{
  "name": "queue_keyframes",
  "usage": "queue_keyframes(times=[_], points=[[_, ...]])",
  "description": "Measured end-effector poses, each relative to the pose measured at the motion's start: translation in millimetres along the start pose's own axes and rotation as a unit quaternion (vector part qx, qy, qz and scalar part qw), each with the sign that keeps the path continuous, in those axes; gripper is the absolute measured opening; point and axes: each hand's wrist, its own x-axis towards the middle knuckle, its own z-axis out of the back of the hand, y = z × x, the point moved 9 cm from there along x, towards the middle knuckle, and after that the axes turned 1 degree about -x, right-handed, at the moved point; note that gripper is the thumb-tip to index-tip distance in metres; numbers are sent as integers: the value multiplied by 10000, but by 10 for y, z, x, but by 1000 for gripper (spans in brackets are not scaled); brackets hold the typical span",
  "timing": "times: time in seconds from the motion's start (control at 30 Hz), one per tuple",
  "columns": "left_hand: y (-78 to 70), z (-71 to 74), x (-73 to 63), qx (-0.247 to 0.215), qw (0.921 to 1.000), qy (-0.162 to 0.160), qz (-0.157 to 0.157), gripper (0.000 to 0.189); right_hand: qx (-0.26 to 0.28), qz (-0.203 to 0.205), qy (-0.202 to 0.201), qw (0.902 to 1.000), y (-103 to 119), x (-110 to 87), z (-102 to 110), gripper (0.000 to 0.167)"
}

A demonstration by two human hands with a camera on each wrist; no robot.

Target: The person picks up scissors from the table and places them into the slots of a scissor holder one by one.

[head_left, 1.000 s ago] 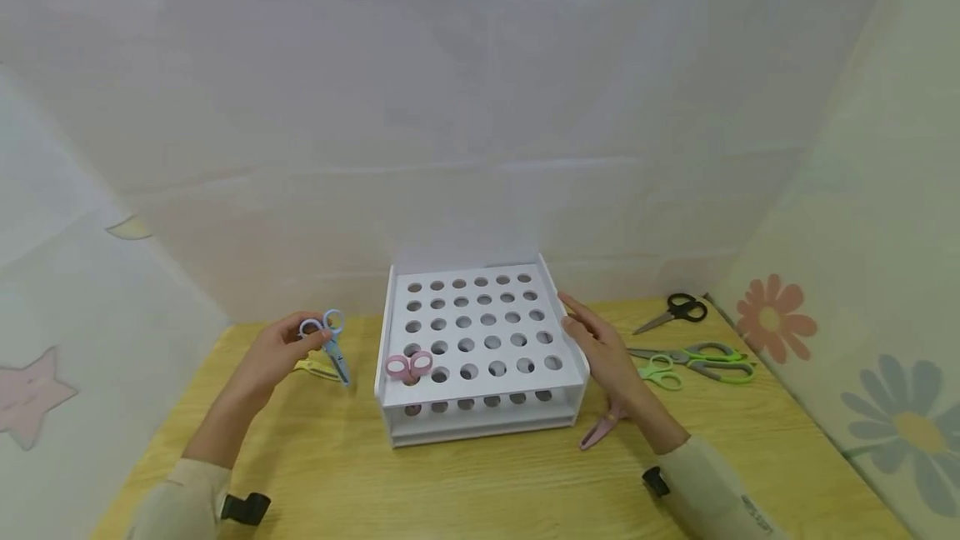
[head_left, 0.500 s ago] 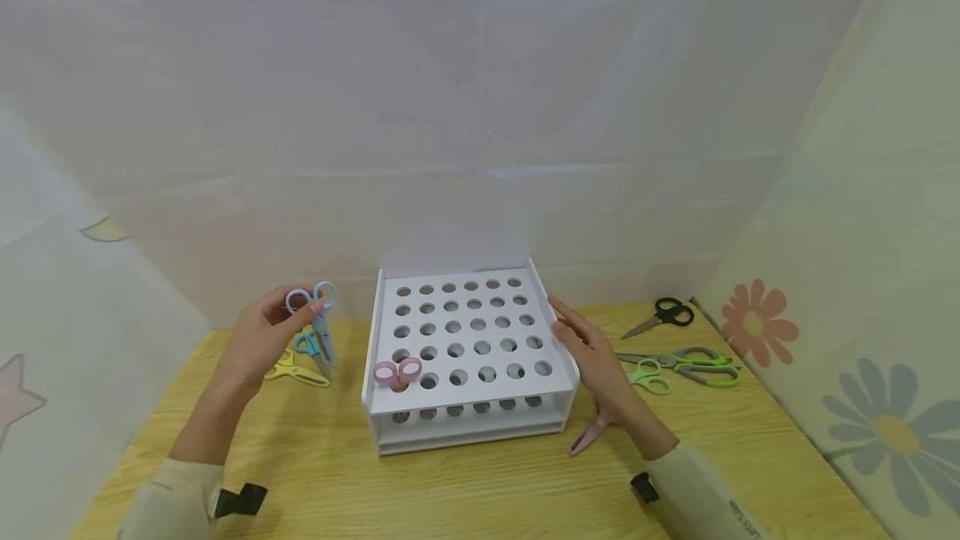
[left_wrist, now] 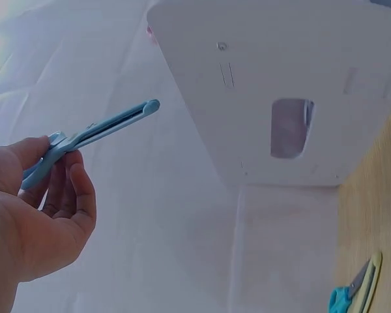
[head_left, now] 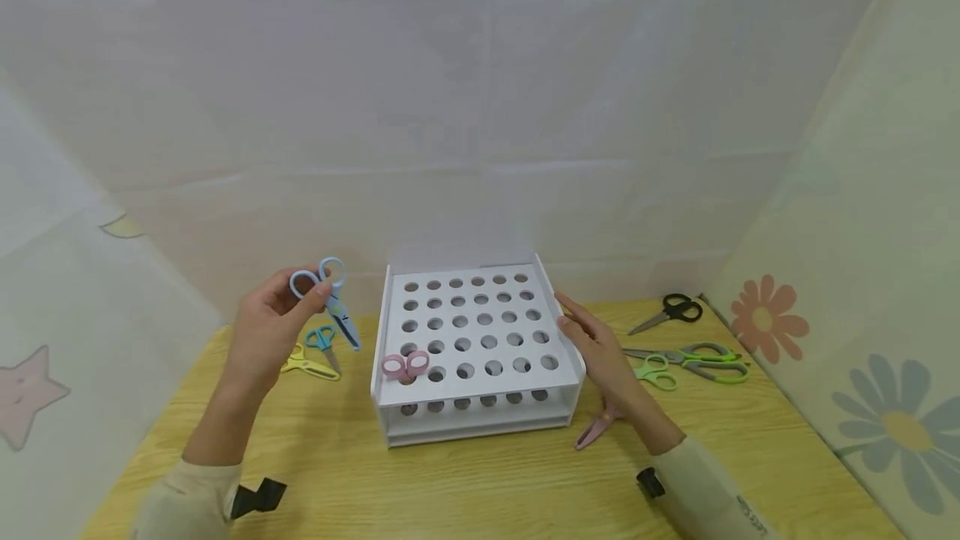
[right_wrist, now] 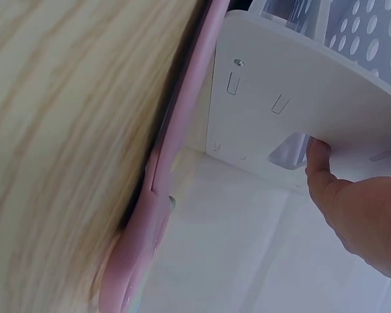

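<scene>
Light blue scissors (head_left: pixel 333 298) are pinched by the handles between the thumb and fingers of my left hand (head_left: pixel 273 323), raised left of the white rack. Their blade end points down and right, towards the rack. The white rack (head_left: pixel 472 390), a two-level stand with rows of round holes, sits mid-table. My right hand (head_left: pixel 600 348) rests against its right side panel; in the right wrist view a fingertip touches the panel (right_wrist: pixel 280 98) by its cutout. Pink scissors (head_left: pixel 406 365) stand in a front-left hole, handles up. Other pink scissors (head_left: pixel 596 430) lie partly hidden under my right forearm.
Yellow scissors (head_left: pixel 311 365) and teal scissors (head_left: pixel 324 342) lie on the table left of the rack. To its right are green scissors (head_left: pixel 657 372), larger green-and-grey scissors (head_left: pixel 712 361) and black scissors (head_left: pixel 678 309). Printed cloth walls stand behind and beside the table.
My left hand has lifted the light blue scissors higher off the table, uncovering the teal scissors beneath. The right hand has stayed at the rack's side.
</scene>
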Motion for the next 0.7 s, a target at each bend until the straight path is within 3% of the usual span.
queue_keyframes(times=[0.27, 0.5, 0.7], points=[[-68, -223, 39, -101, 9997, 156, -158, 25, 2, -7, -40, 10000, 14, 10, 23, 51], [104, -403, 81, -237, 9991, 339, -60, 30, -8, 37, 34, 10000, 8, 12, 4, 50], [226, -581, 57, 3, 9980, 625, 43, 34, -34, 99, 75, 9999, 11, 6, -1, 51]])
